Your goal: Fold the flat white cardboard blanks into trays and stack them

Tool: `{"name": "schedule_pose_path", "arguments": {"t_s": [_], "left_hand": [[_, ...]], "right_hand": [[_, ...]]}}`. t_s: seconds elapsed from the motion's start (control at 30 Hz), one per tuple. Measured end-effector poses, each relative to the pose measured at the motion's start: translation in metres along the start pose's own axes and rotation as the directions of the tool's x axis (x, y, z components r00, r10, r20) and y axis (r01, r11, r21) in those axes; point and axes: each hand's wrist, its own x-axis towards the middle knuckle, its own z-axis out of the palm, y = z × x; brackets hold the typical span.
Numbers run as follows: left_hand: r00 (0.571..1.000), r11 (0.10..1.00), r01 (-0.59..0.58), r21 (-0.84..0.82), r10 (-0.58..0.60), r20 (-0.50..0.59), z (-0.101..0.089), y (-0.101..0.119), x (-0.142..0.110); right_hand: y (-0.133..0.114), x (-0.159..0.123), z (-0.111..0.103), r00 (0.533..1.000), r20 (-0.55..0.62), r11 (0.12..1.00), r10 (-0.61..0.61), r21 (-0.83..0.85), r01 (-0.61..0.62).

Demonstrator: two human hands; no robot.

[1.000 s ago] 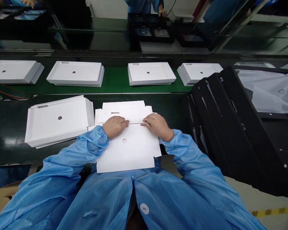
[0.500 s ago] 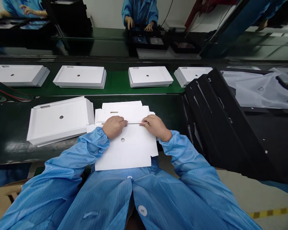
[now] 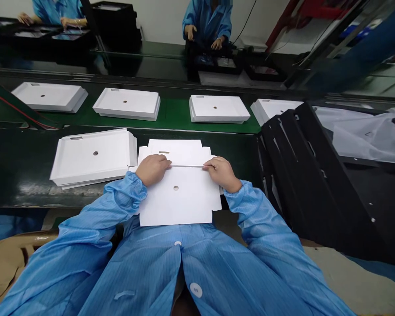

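Observation:
A flat white card blank [image 3: 181, 199] with a small round hole lies before me on the dark bench, atop a stack of similar blanks [image 3: 177, 149]. My left hand [image 3: 152, 169] and my right hand [image 3: 221, 172] both rest on it, fingers curled and pressed down along a fold line running between them. The folded flap edge shows as a thin grey line between my fingertips. To the left of the blank sits a folded white tray [image 3: 94, 156] on top of another.
Several folded white trays [image 3: 127, 103] ride the green conveyor belt [image 3: 171, 114] beyond the bench. Stacked black sheets [image 3: 316, 175] lean at my right. Across the line, other people in blue coats [image 3: 207, 19] work at black trays.
My hands have slid slightly apart along the fold line. The camera view has shifted, so everything sits a little further right in the picture.

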Motion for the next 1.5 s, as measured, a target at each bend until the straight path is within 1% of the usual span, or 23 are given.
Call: {"name": "schedule_pose_path", "arguments": {"t_s": [0.1, 0.17, 0.23, 0.3, 0.37, 0.43, 0.53, 0.63, 0.73, 0.9, 1.0, 1.17, 1.27, 1.33, 1.5], "left_hand": [[0.997, 0.999, 0.050, 0.013, -0.051, 0.052, 0.000, -0.014, -0.011], [0.995, 0.998, 0.065, 0.003, -0.065, 0.076, 0.003, -0.018, -0.017], [0.995, 0.998, 0.061, -0.011, -0.060, 0.083, 0.008, -0.018, -0.020], [0.996, 0.998, 0.052, -0.020, -0.051, 0.072, 0.014, -0.017, -0.021], [0.998, 0.998, 0.043, -0.034, -0.042, 0.052, 0.020, -0.017, -0.021], [0.999, 0.998, 0.025, -0.059, -0.023, 0.033, 0.025, -0.019, -0.020], [1.000, 0.994, 0.012, -0.110, -0.014, -0.011, 0.032, -0.023, -0.021], [0.999, 0.989, 0.024, -0.147, -0.030, -0.040, 0.033, -0.027, -0.025], [0.999, 0.986, 0.031, -0.166, -0.034, -0.019, 0.029, -0.032, -0.032], [0.999, 0.980, 0.037, -0.198, -0.031, 0.036, 0.025, -0.040, -0.031], [0.999, 0.986, 0.023, -0.164, -0.015, 0.048, 0.025, -0.038, -0.029], [1.000, 0.997, 0.007, -0.072, -0.007, 0.001, 0.031, -0.031, -0.033], [0.999, 0.995, 0.001, -0.097, -0.005, -0.038, 0.033, -0.031, -0.037], [0.998, 0.993, -0.010, -0.122, 0.003, -0.055, 0.033, -0.032, -0.038], [0.998, 0.990, -0.026, -0.137, 0.018, -0.061, 0.030, -0.034, -0.037]], "right_hand": [[0.010, 0.001, -0.006, 0.999, 0.018, 0.999, 0.030, -0.042, -0.029], [0.014, 0.002, -0.011, 0.998, 0.053, 0.994, 0.045, -0.101, -0.040], [0.011, 0.002, -0.014, 0.991, 0.124, 0.981, 0.049, -0.192, -0.024], [0.000, 0.004, -0.013, 0.977, 0.211, 0.960, 0.026, -0.278, 0.035], [-0.016, 0.008, -0.006, 0.955, 0.296, 0.941, -0.029, -0.315, 0.126], [-0.035, 0.015, 0.008, 0.923, 0.371, 0.934, -0.100, -0.285, 0.216], [-0.056, 0.031, 0.036, 0.894, 0.421, 0.934, -0.154, -0.232, 0.270], [-0.063, 0.043, 0.059, 0.901, 0.415, 0.942, -0.122, -0.239, 0.237], [-0.062, 0.047, 0.071, 0.912, 0.400, 0.946, -0.089, -0.252, 0.203], [-0.060, 0.042, 0.075, 0.917, 0.386, 0.939, -0.101, -0.268, 0.216], [-0.061, 0.039, 0.077, 0.915, 0.385, 0.923, -0.123, -0.294, 0.247], [-0.065, 0.037, 0.078, 0.916, 0.376, 0.923, -0.142, -0.285, 0.260], [-0.068, 0.039, 0.078, 0.915, 0.369, 0.927, -0.162, -0.262, 0.270], [-0.070, 0.042, 0.079, 0.909, 0.387, 0.931, -0.154, -0.252, 0.265], [-0.071, 0.048, 0.084, 0.902, 0.416, 0.940, -0.118, -0.245, 0.236]]}}
